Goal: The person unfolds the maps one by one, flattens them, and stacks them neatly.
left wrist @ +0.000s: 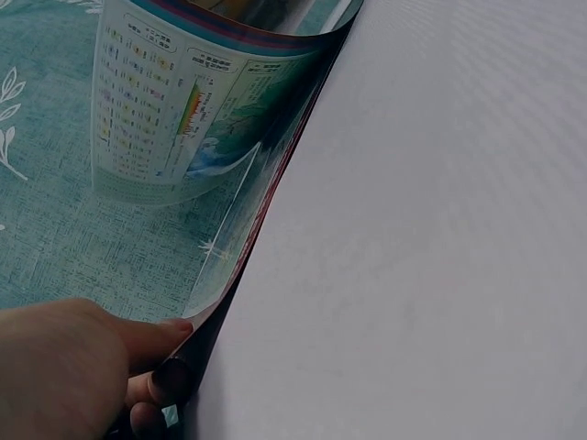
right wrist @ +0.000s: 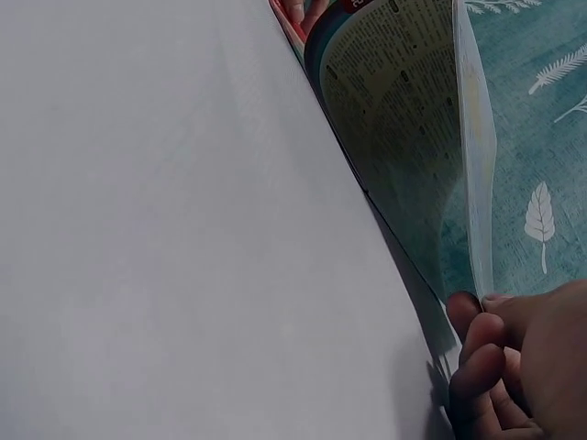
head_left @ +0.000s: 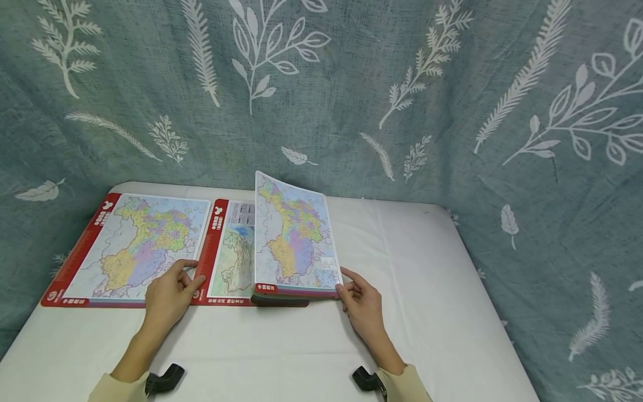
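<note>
Hands well apart here, and both are busy! By thumb and fingers, the right hand [head_left: 364, 307] is clamped on the near right corner of the raised map [head_left: 293, 234]; to the left of the raised map, the left hand [head_left: 168, 290] is pinched on the red-banded edge of the lower map [head_left: 233, 262]. So the raised map is held tilted up over the right part of the lower map, and whether the two are joined cannot be told. Good technique now? The lower map is best steadied flat from its banded edge, the corner gripped lightly, and the raised map carried in a wide, easy curve so that no crease is pressed in. By too tight a pinch, that corner could be dented. Farther left of the raised map, a flat map [head_left: 150, 240] is laid out on the white table [head_left: 452, 290]. And beyond the raised map, a teal, leaf-printed curtain [head_left: 351, 111] is hung.
</note>
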